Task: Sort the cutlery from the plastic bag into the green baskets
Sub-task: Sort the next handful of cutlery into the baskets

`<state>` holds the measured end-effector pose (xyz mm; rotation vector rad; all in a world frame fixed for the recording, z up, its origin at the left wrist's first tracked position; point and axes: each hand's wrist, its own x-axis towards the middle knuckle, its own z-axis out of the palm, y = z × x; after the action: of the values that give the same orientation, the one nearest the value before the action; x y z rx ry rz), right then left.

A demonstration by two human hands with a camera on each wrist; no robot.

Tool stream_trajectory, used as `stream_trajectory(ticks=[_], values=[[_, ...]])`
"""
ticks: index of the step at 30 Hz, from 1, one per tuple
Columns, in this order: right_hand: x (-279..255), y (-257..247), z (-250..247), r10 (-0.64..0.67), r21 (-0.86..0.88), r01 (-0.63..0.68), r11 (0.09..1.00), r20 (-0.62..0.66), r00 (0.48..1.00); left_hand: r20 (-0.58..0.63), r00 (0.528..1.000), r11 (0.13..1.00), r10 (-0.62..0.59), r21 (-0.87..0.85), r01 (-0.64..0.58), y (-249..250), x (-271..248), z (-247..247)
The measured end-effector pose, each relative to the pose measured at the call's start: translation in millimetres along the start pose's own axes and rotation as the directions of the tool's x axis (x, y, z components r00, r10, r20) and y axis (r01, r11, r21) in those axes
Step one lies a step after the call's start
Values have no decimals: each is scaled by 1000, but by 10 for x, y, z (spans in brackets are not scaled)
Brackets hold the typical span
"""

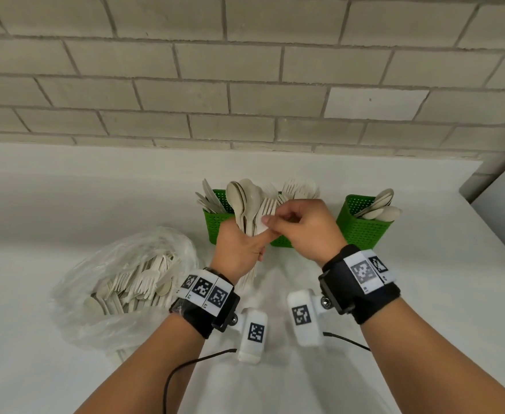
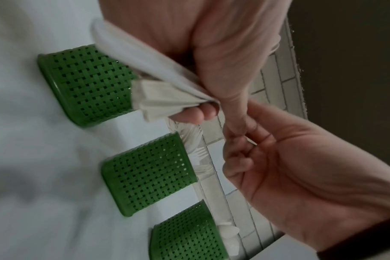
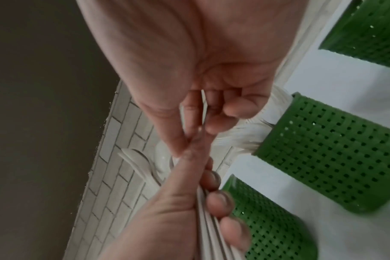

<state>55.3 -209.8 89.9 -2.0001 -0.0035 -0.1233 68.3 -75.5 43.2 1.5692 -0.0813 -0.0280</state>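
Left hand (image 1: 239, 249) grips a bundle of cutlery (image 1: 249, 204) upright; right hand (image 1: 302, 225) pinches one fork (image 1: 267, 209) from it, above three green baskets (image 1: 362, 228) by the bench's (image 1: 424, 309) back edge. Plastic bag (image 1: 125, 282) lies left.

Baskets (image 1: 362, 231): woven green plastic, glossy. Cutlery (image 1: 246, 204): matt beige. Bag (image 1: 102, 264): clear crinkly plastic. Tabletop (image 1: 66, 204): smooth white.

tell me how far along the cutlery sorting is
Done: all three green woven plastic baskets already hold pale cutlery. In hand: the left hand grips a mixed bundle of spoons and forks; the right hand pinches one piece. Left: the clear plastic bag holds many more.
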Motion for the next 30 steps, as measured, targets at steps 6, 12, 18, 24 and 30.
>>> stream_trajectory(ticks=[6,12,18,24,30], values=[[93,-24,-227,69,378,-1,926,-167,983,-25,998,997,-50,-53,49,-57,-31,-115],[334,-54,-565,-153,34,174,984,-334,930,30,987,958,-159,-238,162,-28,-37,-152],[462,316,-368,-139,-319,76,945,-181,974,176,972,920,-155,-334,207,87,-90,-106],[336,316,-259,15,-388,-92,917,-198,980,216,970,925,-115,-332,184,103,-122,-128],[-62,22,10,-2,-40,0,999,-45,999,137,983,933,-123,-321,162,73,-129,-62]])
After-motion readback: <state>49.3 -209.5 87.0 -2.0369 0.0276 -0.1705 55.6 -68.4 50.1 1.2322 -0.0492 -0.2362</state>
